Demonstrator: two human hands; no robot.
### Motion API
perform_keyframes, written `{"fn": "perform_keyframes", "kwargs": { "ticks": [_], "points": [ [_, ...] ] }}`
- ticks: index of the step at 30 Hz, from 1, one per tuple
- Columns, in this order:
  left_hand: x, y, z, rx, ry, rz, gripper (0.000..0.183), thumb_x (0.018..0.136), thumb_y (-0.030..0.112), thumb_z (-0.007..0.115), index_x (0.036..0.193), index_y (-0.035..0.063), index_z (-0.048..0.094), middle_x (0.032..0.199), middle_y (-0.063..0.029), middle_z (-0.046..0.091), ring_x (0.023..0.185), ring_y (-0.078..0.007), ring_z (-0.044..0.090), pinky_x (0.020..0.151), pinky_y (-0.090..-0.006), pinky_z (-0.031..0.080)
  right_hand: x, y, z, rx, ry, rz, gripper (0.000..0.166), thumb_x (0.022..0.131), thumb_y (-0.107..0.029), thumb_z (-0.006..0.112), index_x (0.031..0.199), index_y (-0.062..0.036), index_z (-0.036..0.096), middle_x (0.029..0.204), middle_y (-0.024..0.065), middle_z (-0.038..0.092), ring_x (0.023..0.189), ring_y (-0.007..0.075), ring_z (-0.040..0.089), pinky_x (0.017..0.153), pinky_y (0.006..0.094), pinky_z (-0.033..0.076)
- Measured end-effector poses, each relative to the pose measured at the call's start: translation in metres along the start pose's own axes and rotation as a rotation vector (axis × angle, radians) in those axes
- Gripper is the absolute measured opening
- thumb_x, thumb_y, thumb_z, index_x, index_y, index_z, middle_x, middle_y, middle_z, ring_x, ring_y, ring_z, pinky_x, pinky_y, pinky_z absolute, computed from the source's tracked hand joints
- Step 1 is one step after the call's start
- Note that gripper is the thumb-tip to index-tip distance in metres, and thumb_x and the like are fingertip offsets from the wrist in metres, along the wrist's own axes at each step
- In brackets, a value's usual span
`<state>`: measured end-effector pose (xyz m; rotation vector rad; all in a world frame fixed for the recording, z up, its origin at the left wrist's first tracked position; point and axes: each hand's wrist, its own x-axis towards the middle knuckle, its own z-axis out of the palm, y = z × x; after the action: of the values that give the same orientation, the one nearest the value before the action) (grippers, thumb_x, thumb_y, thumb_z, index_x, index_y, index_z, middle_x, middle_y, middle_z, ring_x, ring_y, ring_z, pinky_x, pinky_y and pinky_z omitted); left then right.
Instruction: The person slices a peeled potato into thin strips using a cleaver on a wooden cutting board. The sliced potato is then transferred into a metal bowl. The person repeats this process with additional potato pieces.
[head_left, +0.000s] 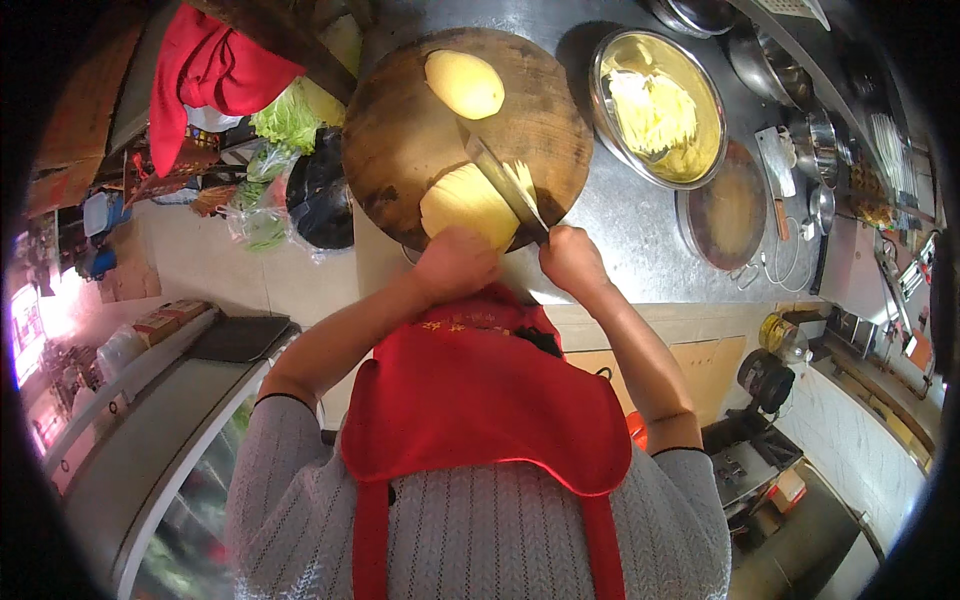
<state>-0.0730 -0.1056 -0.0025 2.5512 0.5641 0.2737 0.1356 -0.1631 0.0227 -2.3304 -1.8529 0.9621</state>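
Note:
My right hand (573, 259) grips the handle of a kitchen cleaver (504, 187), whose blade slants across the right side of a pile of yellow potato slices (466, 201). Thin cut strips (522, 178) lie just right of the blade. Fingers curled, my left hand (459, 261) presses on the near side of the pile. All this rests on a round wooden chopping block (390, 142). A peeled whole potato (465, 84) lies at the block's far side. Part of the pile is hidden behind the blade and my left hand.
A steel bowl (712, 82) of pale shreds (652, 112) stands right of the block on the metal counter (622, 225). Beyond it are a round wooden board (726, 206) and a second cleaver (775, 165). Leafy lettuce (289, 120) and a black bag (322, 191) sit to the left.

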Motion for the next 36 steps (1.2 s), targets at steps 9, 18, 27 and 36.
{"fn": "perform_keyframes", "kwargs": {
  "ticks": [9, 18, 27, 36],
  "points": [
    [-0.004, 0.034, 0.018, 0.238, -0.393, -0.398, 0.035, 0.087, 0.042, 0.057, 0.077, 0.0113, 0.070, 0.074, -0.0091, 0.067, 0.069, -0.0257, 0.068, 0.056, -0.0381, 0.052, -0.004, -0.006, -0.007, -0.010, 0.013, -0.024, 0.017, 0.072, -0.006, 0.053, 0.077, 0.0044, 0.066, 0.078, 0.0283, 0.064, 0.078, 0.0414, 0.066, 0.073, 0.0481, 0.054],
    [0.013, 0.042, 0.037, 0.318, -0.370, -0.462, 0.021, 0.086, 0.023, 0.056, 0.078, 0.0113, 0.071, 0.078, -0.0102, 0.069, 0.069, -0.0255, 0.069, 0.056, -0.0374, 0.053, 0.000, -0.008, -0.018, 0.001, -0.122, 0.066, 0.021, 0.078, -0.008, 0.052, 0.088, 0.0017, 0.067, 0.090, 0.0266, 0.066, 0.087, 0.0395, 0.066, 0.077, 0.0471, 0.054],
    [-0.001, 0.068, -0.036, 0.176, -0.212, -0.484, 0.024, 0.087, 0.023, 0.057, 0.071, 0.0070, 0.066, 0.069, -0.0119, 0.063, 0.064, -0.0308, 0.064, 0.056, -0.0401, 0.050, -0.004, -0.009, -0.020, 0.035, -0.125, 0.059, 0.021, 0.078, -0.010, 0.053, 0.092, -0.0019, 0.068, 0.091, 0.0237, 0.067, 0.089, 0.0378, 0.066, 0.078, 0.0464, 0.054],
    [0.182, 0.060, -0.117, 0.239, 0.357, 0.057, 0.008, 0.083, 0.014, 0.059, 0.083, 0.0064, 0.062, 0.074, -0.0098, 0.059, 0.067, -0.0300, 0.060, 0.057, -0.0418, 0.048, -0.005, -0.005, -0.008, 0.059, -0.048, -0.033, 0.019, 0.076, -0.009, 0.056, 0.087, 0.0002, 0.067, 0.085, 0.0222, 0.067, 0.083, 0.0378, 0.067, 0.074, 0.0453, 0.055]
  ]
}}
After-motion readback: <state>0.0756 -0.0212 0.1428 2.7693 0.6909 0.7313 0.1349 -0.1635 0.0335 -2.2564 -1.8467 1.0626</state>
